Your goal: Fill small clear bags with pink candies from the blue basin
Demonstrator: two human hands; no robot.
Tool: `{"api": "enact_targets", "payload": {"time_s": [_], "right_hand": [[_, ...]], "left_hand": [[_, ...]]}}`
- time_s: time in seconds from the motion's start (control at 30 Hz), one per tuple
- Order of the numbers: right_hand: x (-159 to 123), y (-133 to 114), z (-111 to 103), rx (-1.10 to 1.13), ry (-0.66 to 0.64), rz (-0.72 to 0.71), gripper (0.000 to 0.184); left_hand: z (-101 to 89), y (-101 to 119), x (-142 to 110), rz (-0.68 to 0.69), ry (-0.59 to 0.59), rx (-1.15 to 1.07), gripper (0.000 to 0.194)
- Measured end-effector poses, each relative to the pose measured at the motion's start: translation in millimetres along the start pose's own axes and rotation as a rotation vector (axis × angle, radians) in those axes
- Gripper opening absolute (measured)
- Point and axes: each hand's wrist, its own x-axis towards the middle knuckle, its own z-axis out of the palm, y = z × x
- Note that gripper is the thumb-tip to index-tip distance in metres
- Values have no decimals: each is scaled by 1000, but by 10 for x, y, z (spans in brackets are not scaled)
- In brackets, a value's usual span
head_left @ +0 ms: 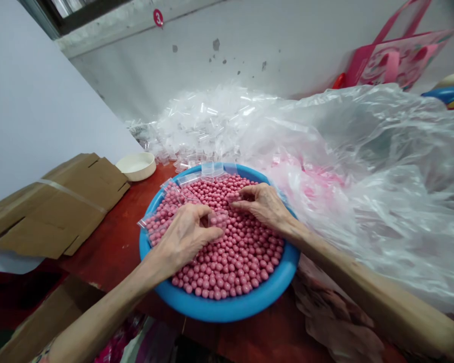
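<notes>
A blue basin full of round pink beads stands on the red table. My left hand is over its left half, thumb and fingers closed on a small clear plastic container; pink shows through it, but I cannot tell whether beads are inside. My right hand is at the right side, fingertips pinched at the beads. It seems to grip one or more beads, partly hidden by the fingers. Several clear plastic pieces lie along the basin's far and left rim.
Behind the basin is a heap of small clear plastic pieces. Clear plastic sheeting spreads on the right. Flattened cardboard and a white round dish are on the left of the red table. A pink bag stands by the wall.
</notes>
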Motion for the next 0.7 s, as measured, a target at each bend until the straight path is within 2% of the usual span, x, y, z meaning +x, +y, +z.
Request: {"api": "enact_targets", "payload": {"time_s": [0.1, 0.17, 0.27, 0.33, 0.47, 0.6, 0.7], "right_hand": [[1, -16, -5, 126, -6, 6, 23], [7, -45, -11, 190, 2, 3, 21], [30, -103, -20, 260, -17, -2, 24], [47, -139, -24, 288, -68, 24, 28], [48, -177, -47, 288, -189, 68, 30], [20, -170, -101, 358, -395, 131, 35], [13, -167, -141, 405, -424, 176, 36]], "left_hand": [[-8, -47, 10, 38, 60, -84, 15], [-22, -77, 32, 66, 123, -139, 6], [-48, -102, 70, 101, 232, -172, 28], [-59, -100, 91, 115, 275, -162, 33], [-50, -73, 110, 114, 282, -167, 26], [-23, -77, 103, 112, 292, -196, 28], [-13, -109, 97, 117, 281, -175, 25]]}}
